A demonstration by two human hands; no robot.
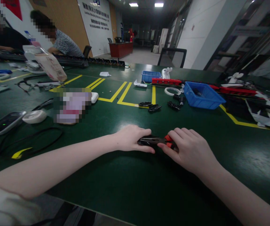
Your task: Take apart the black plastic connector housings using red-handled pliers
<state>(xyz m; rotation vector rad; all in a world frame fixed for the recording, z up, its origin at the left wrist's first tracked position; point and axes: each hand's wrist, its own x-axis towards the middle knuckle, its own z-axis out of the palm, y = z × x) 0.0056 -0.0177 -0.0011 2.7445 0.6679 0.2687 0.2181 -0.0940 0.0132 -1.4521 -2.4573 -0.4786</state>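
Note:
My left hand [131, 138] is closed around a small black part [144, 142], gripping it between thumb and fingers over the green table. In my right hand [192, 150] are pliers [168, 137] with red-orange and black handles, my fingers wrapped round the grips. The jaws point left and meet the black part; whether they pinch it, I cannot tell. Farther up the table lie several similar black pieces [154, 108]. Part of each handle is hidden by my right fingers.
A blue bin [204, 95] with dark pieces inside stands at the right, beside a white ring [172, 91]. A phone [72, 106], a black cable [55, 141] and a plastic bottle [51, 66] occupy the left. Two people [66, 44] sit at the far left.

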